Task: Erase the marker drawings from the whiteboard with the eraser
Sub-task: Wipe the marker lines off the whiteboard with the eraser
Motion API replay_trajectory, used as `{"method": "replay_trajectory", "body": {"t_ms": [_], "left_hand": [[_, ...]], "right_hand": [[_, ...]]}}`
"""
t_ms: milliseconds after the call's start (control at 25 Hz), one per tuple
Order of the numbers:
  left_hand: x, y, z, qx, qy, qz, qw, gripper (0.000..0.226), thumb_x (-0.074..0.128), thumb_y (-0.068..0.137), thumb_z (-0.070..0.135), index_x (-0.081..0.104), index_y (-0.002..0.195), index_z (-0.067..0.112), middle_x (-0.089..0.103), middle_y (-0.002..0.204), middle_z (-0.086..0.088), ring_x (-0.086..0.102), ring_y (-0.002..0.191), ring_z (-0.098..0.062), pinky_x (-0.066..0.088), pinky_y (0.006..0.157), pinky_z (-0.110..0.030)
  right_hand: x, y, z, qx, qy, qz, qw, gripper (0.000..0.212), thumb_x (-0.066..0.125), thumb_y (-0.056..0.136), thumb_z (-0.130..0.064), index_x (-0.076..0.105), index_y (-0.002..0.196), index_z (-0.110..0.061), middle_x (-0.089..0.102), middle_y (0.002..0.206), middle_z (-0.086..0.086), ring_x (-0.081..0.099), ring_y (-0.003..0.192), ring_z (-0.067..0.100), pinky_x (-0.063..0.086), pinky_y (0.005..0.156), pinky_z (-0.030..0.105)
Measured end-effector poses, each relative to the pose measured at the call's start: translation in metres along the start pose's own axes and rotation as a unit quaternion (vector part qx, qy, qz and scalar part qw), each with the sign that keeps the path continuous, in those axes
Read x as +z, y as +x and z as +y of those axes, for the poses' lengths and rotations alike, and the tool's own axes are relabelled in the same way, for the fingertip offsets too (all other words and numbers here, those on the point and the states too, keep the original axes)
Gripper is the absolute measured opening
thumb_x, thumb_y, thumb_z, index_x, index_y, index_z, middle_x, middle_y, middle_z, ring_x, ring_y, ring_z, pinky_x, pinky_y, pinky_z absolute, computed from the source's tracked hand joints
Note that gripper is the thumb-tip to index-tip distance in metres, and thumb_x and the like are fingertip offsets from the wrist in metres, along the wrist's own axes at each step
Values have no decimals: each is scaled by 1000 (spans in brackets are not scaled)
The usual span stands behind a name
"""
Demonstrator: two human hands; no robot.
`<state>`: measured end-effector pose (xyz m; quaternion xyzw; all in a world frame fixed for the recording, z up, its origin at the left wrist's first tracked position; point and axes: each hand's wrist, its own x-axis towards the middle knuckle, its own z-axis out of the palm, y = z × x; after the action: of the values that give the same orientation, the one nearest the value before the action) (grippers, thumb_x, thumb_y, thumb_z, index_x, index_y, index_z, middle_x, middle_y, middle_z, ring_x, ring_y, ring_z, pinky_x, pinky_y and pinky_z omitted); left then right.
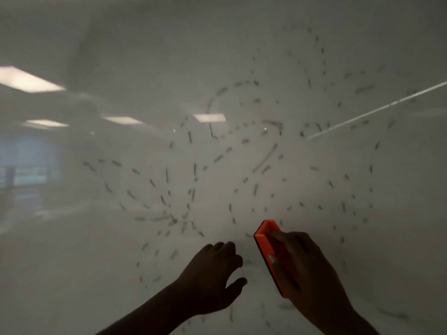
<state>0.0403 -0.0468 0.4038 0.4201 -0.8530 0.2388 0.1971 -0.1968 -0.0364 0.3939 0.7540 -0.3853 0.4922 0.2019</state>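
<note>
Now two hands: right hand [312,269] clasps one eraser [271,250].

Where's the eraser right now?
In the head view, the orange eraser is low and right of centre, held in the right hand against the whiteboard, beside the empty left hand.

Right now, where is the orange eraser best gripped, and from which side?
Grip the eraser across its long orange back, coming from the side away from the whiteboard, as the right hand does: the dark pad faces the board, so only the back is free.
</note>
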Motion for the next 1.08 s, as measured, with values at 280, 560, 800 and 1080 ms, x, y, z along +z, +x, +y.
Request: {"method": "replay_trajectory", "body": {"t_ms": [280, 560, 800, 1080], "left_hand": [[-128, 89, -128, 26, 126, 279, 952, 46, 50, 94, 49, 66, 121, 16, 60, 113, -6, 60, 96, -25, 53, 80, -37], [-212, 135, -241, -89, 141, 395, 903, 56, 39, 100, 41, 57, 140, 6, 52, 146, -21, 50, 132, -39, 46, 103, -49], [-209, 144, -282, -54, 142, 456, 877, 53, 42, 100, 31, 54, 147, 11, 48, 153, -16, 41, 140, -35, 31, 112, -43], [-207, 145, -287, -25, 146, 475, 867, 52, 46, 96, 24, 55, 146, 10, 49, 151, -17, 40, 138, -33, 28, 110, -39]], "right_hand": [[-10, 181, -43, -91, -114, 134, 980, 56, 36, 97, -55, 51, 140, -22, 56, 114, 5, 59, 90, 17, 55, 67, 24], [-10, 318, -64, -120, -232, 212, 942, 51, 51, 93, -45, 51, 137, -20, 54, 109, 13, 55, 89, 27, 52, 66, 33], [48, 346, -95, -45, -212, 265, 940, 46, 51, 95, -42, 53, 133, -18, 50, 119, 15, 50, 100, 26, 51, 79, 36], [42, 308, -65, -437, -317, 33, 841, 46, 50, 92, -46, 58, 134, -27, 59, 119, 17, 57, 98, 31, 51, 81, 39]]}}
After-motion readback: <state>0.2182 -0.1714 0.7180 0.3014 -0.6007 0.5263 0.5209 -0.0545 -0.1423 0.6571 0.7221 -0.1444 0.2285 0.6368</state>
